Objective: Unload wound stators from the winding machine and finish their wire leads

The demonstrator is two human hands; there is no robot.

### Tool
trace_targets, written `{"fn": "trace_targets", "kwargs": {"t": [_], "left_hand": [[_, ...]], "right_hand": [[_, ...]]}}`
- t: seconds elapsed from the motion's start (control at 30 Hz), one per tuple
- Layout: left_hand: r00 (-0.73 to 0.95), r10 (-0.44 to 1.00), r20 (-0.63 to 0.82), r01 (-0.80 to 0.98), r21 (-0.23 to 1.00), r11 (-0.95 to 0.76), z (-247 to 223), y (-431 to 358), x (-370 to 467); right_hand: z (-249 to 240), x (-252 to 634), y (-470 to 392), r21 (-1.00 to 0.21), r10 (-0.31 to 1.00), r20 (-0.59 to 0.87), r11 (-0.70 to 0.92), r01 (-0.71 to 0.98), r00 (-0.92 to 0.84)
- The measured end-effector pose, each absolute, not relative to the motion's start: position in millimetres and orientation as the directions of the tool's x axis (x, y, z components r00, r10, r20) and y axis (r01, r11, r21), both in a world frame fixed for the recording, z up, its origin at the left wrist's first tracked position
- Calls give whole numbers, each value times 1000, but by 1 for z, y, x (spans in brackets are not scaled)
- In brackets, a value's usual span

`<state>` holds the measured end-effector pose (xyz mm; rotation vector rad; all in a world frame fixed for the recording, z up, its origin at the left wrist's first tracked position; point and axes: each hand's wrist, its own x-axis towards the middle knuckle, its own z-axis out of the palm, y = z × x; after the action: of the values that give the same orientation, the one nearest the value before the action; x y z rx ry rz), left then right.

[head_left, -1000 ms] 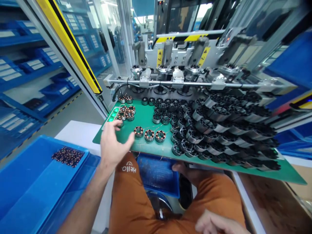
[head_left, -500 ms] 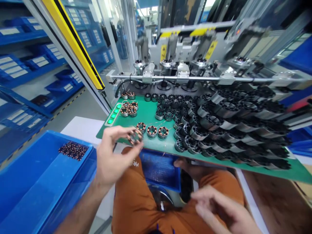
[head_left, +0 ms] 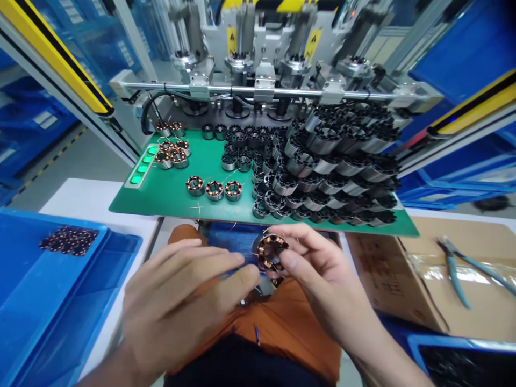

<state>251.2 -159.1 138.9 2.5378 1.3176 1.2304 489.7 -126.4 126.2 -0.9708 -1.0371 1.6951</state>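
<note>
A copper-wound ring core (head_left: pixel 271 252) is gripped between the thumb and fingers of my right hand (head_left: pixel 318 269), above my lap. My left hand (head_left: pixel 189 295) is just left of it, palm down, somewhat blurred, fingers stretched toward the core with nothing seen in them. On the green mat (head_left: pixel 161 196), three wound cores (head_left: pixel 214 190) stand in a row near the front edge. More wound cores (head_left: pixel 172 152) sit in a cluster at the mat's left. Stacks of unwound black and silver cores (head_left: pixel 322 166) fill its right part.
A machine with a metal rail (head_left: pixel 226 91) spans behind the mat. At left is a blue bin (head_left: pixel 52 301) with many small wound parts. Pliers (head_left: pixel 455 269) lie on a cardboard box (head_left: pixel 479 242) at right. Green lit buttons (head_left: pixel 144 165) edge the mat.
The wound core has passed from my left hand to my right hand, which has come up to the middle. My left hand has let go and its fingers have straightened. The view has shifted right and down.
</note>
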Motion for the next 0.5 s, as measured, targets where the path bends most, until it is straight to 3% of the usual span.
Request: {"fn": "trace_targets", "kwargs": {"t": [0.13, 0.23, 0.3, 0.37, 0.5], "left_hand": [[379, 669, 639, 663, 317, -678, 135, -150, 259], [386, 793, 471, 598, 527, -604, 107, -145, 262], [433, 861, 268, 502, 722, -477, 81, -146, 259], [440, 891, 113, 448, 832, -327, 61, -148, 253], [192, 978, 84, 355, 923, -149, 66, -149, 249]], "right_hand": [[123, 495, -130, -900, 945, -150, -252, -356, -290], [122, 502, -131, -878, 942, -147, -265, -398, -302], [121, 509, -131, -861, 929, -169, -302, -409, -329], [119, 515, -132, -874, 929, -161, -291, -389, -334], [117, 510, -133, -928, 953, -107, -198, -316, -283]]}}
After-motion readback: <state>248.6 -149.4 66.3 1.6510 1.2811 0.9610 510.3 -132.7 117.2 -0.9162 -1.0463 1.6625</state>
